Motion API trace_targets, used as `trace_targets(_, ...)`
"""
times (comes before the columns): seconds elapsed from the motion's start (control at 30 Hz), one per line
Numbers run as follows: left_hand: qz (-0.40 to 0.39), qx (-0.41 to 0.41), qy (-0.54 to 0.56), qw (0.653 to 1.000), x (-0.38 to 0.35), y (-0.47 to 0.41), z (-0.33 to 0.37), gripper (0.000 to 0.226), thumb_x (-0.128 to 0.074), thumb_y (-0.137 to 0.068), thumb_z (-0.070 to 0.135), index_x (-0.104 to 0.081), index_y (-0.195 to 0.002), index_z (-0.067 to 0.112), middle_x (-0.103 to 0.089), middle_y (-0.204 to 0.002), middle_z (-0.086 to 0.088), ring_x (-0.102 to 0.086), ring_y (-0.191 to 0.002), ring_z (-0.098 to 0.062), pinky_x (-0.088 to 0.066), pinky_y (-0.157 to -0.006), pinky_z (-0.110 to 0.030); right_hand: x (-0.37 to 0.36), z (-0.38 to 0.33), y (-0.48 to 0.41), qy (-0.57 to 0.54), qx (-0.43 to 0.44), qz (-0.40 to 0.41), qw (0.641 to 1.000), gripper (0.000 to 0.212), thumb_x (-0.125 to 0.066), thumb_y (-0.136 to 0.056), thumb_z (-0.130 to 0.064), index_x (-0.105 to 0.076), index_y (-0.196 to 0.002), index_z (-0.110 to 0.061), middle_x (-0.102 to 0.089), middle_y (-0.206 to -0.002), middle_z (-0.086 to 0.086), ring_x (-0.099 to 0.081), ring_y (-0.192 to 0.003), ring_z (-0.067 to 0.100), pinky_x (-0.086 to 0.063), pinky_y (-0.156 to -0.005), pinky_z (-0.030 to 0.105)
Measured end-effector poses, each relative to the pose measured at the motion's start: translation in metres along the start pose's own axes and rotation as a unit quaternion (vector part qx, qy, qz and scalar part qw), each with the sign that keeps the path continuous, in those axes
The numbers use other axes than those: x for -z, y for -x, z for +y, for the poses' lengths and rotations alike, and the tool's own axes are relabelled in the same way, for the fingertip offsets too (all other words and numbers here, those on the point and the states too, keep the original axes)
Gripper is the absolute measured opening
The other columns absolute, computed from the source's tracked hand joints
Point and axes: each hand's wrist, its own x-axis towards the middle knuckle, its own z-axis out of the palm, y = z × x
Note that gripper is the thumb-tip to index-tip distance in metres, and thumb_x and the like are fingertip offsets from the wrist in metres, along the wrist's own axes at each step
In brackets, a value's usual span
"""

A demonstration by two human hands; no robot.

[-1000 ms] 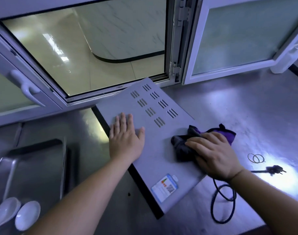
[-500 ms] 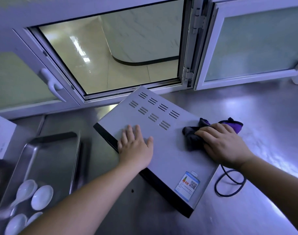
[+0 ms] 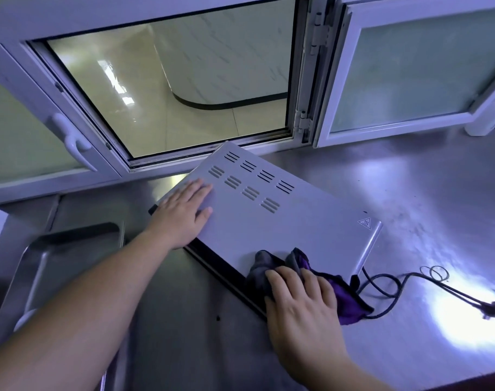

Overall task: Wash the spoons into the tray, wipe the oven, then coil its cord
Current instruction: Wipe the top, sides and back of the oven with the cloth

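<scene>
Head view: left hand [image 3: 181,215] flat, fingers straight, braces the oven [image 3: 305,221] top; right hand [image 3: 299,303] spread flat presses the cloth [image 3: 259,268] on the oven edge nearest it, so wipe in firm overlapping strokes, cord [image 3: 388,289] loose just right of it

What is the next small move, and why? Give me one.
Probably slide the cloth away across the oven top toward the vents. The right hand presses it at the near edge, the left hand lies flat on the left corner steadying the oven, and the cord lies loose on the counter, so coiling can wait.
</scene>
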Motion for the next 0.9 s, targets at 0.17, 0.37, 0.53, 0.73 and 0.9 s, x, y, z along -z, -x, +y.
trace_targets(0.17, 0.015, 0.017, 0.026, 0.999, -0.015, -0.001, -0.005, 0.067, -0.019, -0.104, 0.063, -0.007, -0.165, 0.039, 0.003, -0.173, 0.015, 0.007, -0.158, -0.004, 0.005, -0.129, -0.035, -0.011, 0.007, 0.004, 0.019, 0.025, 0.035, 0.999, 0.041, -0.059, -0.093, -0.04, -0.061, -0.132, -0.026, -0.06, -0.13, -0.008, -0.056, -0.119, 0.032, -0.037, -0.107, 0.047)
trace_targets(0.37, 0.016, 0.027, 0.034, 0.999, -0.02, 0.005, -0.002, 0.079, -0.004, -0.093, 0.07, -0.002, -0.165, 0.04, 0.009, -0.172, 0.016, 0.012, -0.157, -0.003, 0.011, -0.127, -0.032, -0.011, 0.025, 0.002, 0.064, 0.096, 0.041, 0.993, 0.038, -0.052, -0.1, -0.041, -0.06, -0.131, -0.022, -0.061, -0.126, -0.003, -0.059, -0.112, 0.033, -0.04, -0.1, 0.046)
trace_targets(0.53, 0.035, 0.068, 0.043, 0.996, -0.029, 0.031, 0.014, 0.069, -0.014, -0.102, 0.062, -0.001, -0.165, 0.037, 0.009, -0.173, 0.013, 0.012, -0.158, -0.006, 0.011, -0.128, -0.034, -0.001, 0.057, 0.004, 0.061, 0.152, 0.029, 0.986, 0.039, -0.054, -0.1, -0.042, -0.059, -0.134, -0.024, -0.059, -0.133, -0.006, -0.056, -0.118, 0.032, -0.04, -0.1, 0.047)
trace_targets(0.73, 0.066, 0.154, 0.06, 0.984, -0.042, 0.081, 0.064, 0.071, -0.013, -0.102, 0.058, -0.006, -0.166, 0.03, 0.002, -0.174, 0.003, 0.005, -0.161, -0.016, 0.003, -0.13, -0.041, 0.025, 0.123, -0.013, 0.053, 0.255, 0.006, 0.965, 0.037, -0.057, -0.1, -0.04, -0.063, -0.132, -0.021, -0.062, -0.134, -0.005, -0.06, -0.117, 0.032, -0.041, -0.1, 0.045)
trace_targets(0.9, 0.078, 0.218, 0.052, 0.971, -0.053, 0.119, 0.118, 0.069, -0.016, -0.105, 0.05, -0.007, -0.167, 0.022, 0.0, -0.175, -0.006, 0.004, -0.161, -0.024, 0.002, -0.129, -0.046, 0.045, 0.171, -0.035, 0.035, 0.326, -0.015, 0.944, 0.034, -0.049, -0.105, -0.034, -0.066, -0.128, -0.017, -0.065, -0.132, -0.003, -0.062, -0.114, 0.032, -0.046, -0.096, 0.047)
